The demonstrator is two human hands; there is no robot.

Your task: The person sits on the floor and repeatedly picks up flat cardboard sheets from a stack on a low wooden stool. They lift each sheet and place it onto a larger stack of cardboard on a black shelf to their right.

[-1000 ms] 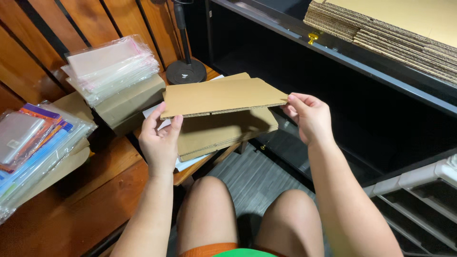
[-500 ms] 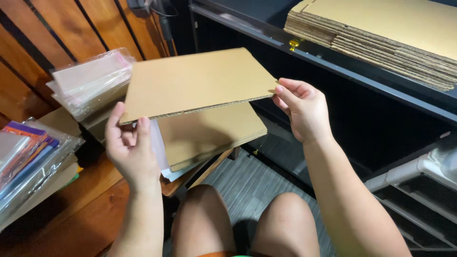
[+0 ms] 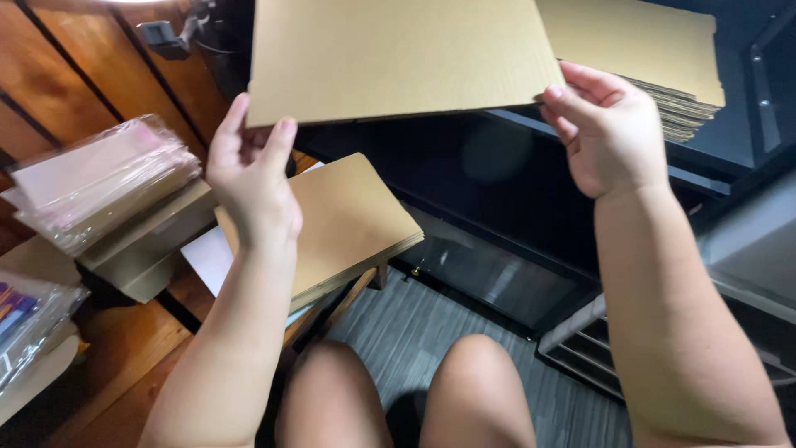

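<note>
Currently the flat cardboard sheet [image 3: 398, 54] is up in front of the person's face, level with the dark shelf [image 3: 705, 178], its top edge out of frame. Left hand [image 3: 249, 178] is clamped on the lower left corner, thumb on the near face, fingers behind. Right hand [image 3: 609, 133] pinches the lower right corner the same way.

Judgement: grips sit only on the bottom edge, so the sheet could flop; keeping both pinches firm and level would stop it twisting.

Around: a stack of flat cardboard [image 3: 348, 224] lies on the wooden bench [image 3: 124, 365] below, clear plastic bags [image 3: 99, 178] on a box left of it. Another cardboard stack [image 3: 655, 50] sits on the shelf just behind the sheet's right corner, close enough to snag.
</note>
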